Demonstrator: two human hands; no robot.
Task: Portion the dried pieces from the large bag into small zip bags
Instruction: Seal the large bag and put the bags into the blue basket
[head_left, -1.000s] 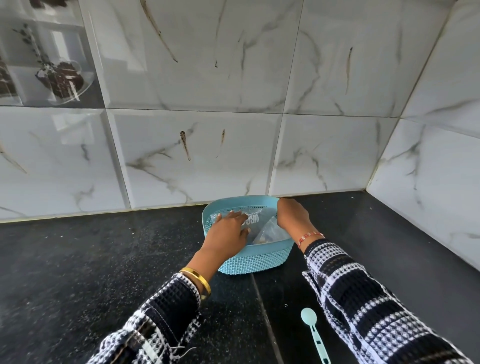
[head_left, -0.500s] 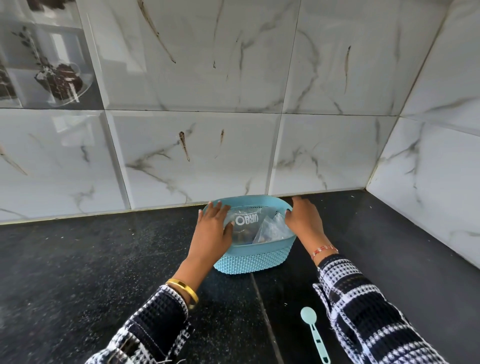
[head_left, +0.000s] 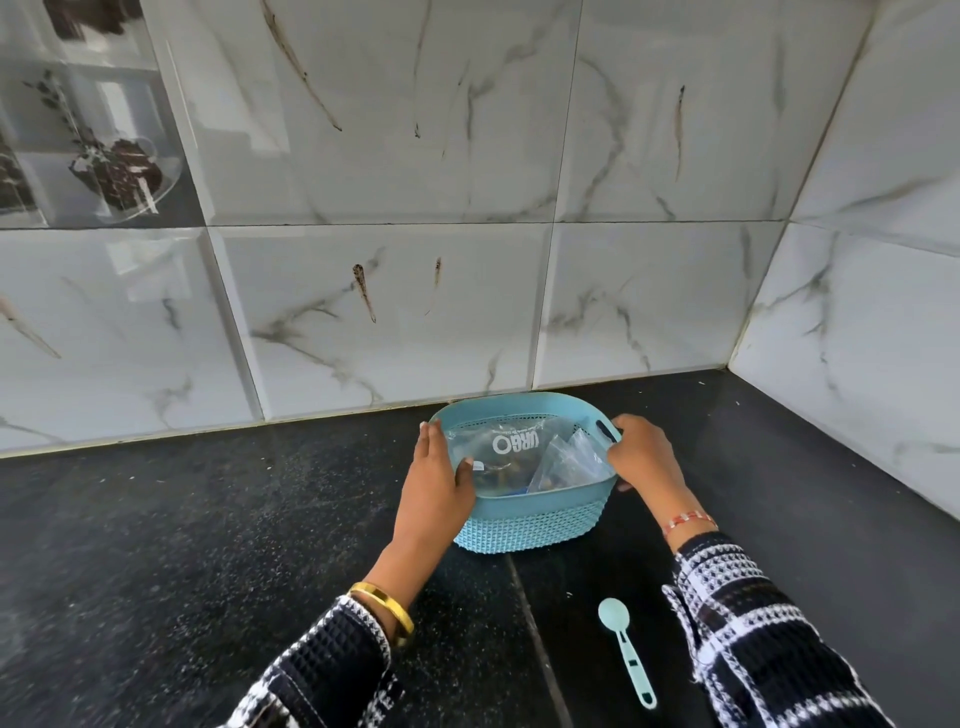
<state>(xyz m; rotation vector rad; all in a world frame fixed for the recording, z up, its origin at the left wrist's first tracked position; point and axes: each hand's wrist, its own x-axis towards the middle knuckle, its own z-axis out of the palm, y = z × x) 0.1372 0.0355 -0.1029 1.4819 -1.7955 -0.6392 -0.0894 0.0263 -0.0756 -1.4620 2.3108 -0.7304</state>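
A light blue plastic basket (head_left: 535, 525) stands on the black counter close to the tiled wall. Inside it lies a large clear bag (head_left: 511, 449) with white lettering and dark dried pieces showing at its bottom. Beside it, to the right, are small clear zip bags (head_left: 569, 460). My left hand (head_left: 434, 491) grips the basket's left rim, thumb inside. My right hand (head_left: 641, 457) holds the right rim at the handle slot.
A light blue measuring spoon (head_left: 626, 652) lies on the black counter (head_left: 208, 545) to the right of the seam, near my right sleeve. Marble-look wall tiles rise behind the basket and along the right side, forming a corner.
Both hands came out of the basket, where they were on the bags, and moved to its two side rims. The basket has shifted slightly toward me.
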